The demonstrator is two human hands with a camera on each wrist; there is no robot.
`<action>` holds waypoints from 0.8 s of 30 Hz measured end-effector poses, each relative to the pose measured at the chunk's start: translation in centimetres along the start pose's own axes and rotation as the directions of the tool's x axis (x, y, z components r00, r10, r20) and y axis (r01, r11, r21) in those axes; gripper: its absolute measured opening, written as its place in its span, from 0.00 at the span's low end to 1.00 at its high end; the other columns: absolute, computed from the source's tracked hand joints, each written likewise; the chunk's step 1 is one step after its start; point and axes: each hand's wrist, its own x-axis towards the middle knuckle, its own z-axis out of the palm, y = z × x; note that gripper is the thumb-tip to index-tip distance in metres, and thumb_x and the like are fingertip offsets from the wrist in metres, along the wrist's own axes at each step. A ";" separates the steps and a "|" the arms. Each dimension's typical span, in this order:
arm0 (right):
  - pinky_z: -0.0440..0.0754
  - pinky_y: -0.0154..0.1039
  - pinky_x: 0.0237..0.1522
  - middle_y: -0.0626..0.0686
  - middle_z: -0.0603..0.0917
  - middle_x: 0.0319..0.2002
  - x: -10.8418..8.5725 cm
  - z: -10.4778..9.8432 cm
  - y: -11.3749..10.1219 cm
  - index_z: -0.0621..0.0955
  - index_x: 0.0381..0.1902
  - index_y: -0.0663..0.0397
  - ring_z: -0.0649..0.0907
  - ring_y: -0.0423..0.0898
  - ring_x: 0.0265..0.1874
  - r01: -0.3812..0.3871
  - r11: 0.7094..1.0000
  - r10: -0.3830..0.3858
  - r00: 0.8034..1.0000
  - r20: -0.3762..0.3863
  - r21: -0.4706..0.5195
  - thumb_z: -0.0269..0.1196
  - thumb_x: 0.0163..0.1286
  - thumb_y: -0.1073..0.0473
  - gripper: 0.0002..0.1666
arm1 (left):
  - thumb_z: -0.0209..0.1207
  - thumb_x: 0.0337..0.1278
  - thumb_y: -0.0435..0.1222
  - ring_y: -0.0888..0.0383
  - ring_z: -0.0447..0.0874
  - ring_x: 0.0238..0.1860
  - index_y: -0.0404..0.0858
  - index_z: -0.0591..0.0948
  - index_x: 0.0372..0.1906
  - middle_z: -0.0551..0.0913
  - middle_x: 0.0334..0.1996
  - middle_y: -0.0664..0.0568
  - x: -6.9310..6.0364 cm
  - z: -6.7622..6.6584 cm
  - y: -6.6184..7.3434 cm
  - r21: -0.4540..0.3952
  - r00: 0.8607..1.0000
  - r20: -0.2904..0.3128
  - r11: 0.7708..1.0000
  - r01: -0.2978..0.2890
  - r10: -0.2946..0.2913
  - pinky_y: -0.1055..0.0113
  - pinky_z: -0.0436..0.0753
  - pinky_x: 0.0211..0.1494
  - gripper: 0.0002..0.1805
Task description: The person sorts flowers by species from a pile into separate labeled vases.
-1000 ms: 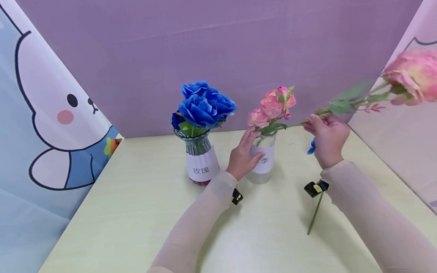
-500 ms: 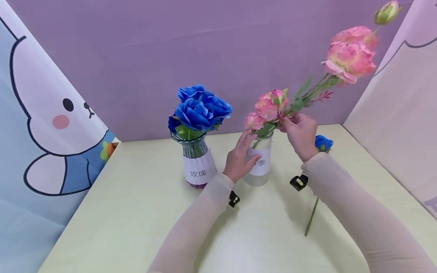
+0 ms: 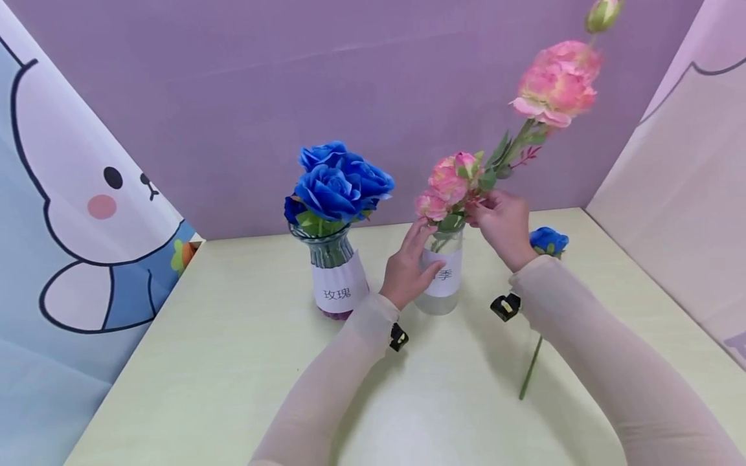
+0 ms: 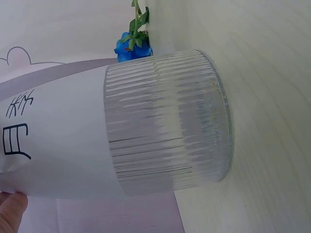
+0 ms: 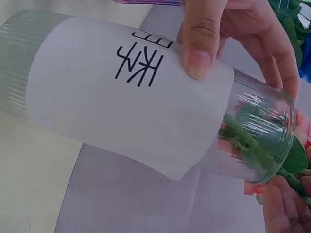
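A ribbed clear glass vase [image 3: 438, 301] with a white paper label [image 4: 63, 136] stands upright on the table. My left hand [image 3: 408, 268] holds it around the neck and label, thumb [image 5: 200, 53] on the paper. Pink flowers [image 3: 447, 180] fill its mouth, and green stems [image 5: 250, 148] show through the glass. Just right of the mouth, my right hand [image 3: 502, 223] pinches the stem of a taller pink flower [image 3: 556, 84], which leans up to the right with a bud on top. My right fingers [image 5: 282, 208] hide that stem's lower end.
Left of the clear vase is a bluish glass vase [image 3: 335, 259] of blue roses [image 3: 340, 182], also labelled. A single blue rose [image 3: 548, 239] lies on the table [image 3: 233, 369] by the right forearm, which partly covers its stem. A purple panel [image 3: 262, 97] closes off the back.
My right hand has come left to the vase mouth, swinging the taller pink flower from a rightward slant to nearly upright. The left hand has kept its hold on the vase.
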 end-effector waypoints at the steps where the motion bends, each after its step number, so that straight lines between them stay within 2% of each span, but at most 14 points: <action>1: 0.81 0.23 0.29 0.69 0.84 0.39 0.0 0.0 -0.1 0.80 0.48 0.73 0.78 0.26 0.19 0.000 1.000 0.000 1.000 0.008 -0.012 0.59 0.70 0.60 0.18 | 0.68 0.52 0.35 0.47 0.83 0.42 0.34 0.66 0.62 0.64 0.67 0.38 0.0 0.0 0.0 0.001 1.000 0.000 1.000 0.002 -0.002 0.71 0.80 0.24 0.33; 4: 0.81 0.23 0.29 0.68 0.84 0.39 0.0 0.0 -0.3 0.80 0.48 0.72 0.78 0.28 0.19 -0.011 0.999 0.012 1.000 0.025 -0.043 0.58 0.70 0.60 0.18 | 0.68 0.52 0.35 0.47 0.83 0.41 0.33 0.66 0.61 0.64 0.67 0.38 0.0 -0.1 0.1 0.001 1.000 0.002 1.000 0.008 -0.008 0.71 0.79 0.23 0.33; 7: 0.80 0.22 0.29 0.68 0.85 0.38 -0.1 -0.1 -0.6 0.80 0.48 0.72 0.83 0.39 0.23 0.006 0.996 -0.002 0.999 0.038 -0.091 0.57 0.69 0.61 0.18 | 0.68 0.53 0.35 0.46 0.83 0.44 0.34 0.66 0.62 0.63 0.68 0.38 0.0 0.0 0.1 0.002 1.000 0.013 1.000 0.022 -0.022 0.70 0.81 0.25 0.33; 12: 0.84 0.38 0.33 0.67 0.85 0.36 -0.3 0.0 -1.1 0.81 0.46 0.71 0.85 0.58 0.34 0.081 0.983 -0.070 0.995 0.071 -0.166 0.57 0.68 0.62 0.17 | 0.68 0.53 0.35 0.44 0.83 0.46 0.34 0.66 0.62 0.63 0.68 0.39 0.0 0.0 0.2 0.003 0.999 0.016 0.999 0.040 -0.040 0.65 0.84 0.28 0.33; 14: 0.85 0.44 0.35 0.67 0.85 0.36 -0.3 0.1 -1.2 0.81 0.45 0.72 0.85 0.58 0.34 0.096 0.978 -0.081 0.993 0.084 -0.186 0.57 0.67 0.62 0.16 | 0.68 0.53 0.35 0.44 0.83 0.44 0.34 0.66 0.62 0.63 0.68 0.38 0.0 0.0 0.2 0.005 0.999 0.013 0.999 0.043 -0.043 0.65 0.84 0.28 0.33; 24: 0.82 0.48 0.35 0.68 0.85 0.37 -0.4 0.3 -1.9 0.80 0.46 0.74 0.84 0.59 0.33 0.093 0.961 -0.044 0.982 0.186 -0.260 0.57 0.68 0.65 0.15 | 0.68 0.52 0.34 0.45 0.82 0.48 0.35 0.66 0.62 0.64 0.67 0.40 0.0 0.2 0.2 -0.005 0.998 0.014 0.998 0.055 -0.055 0.61 0.85 0.30 0.33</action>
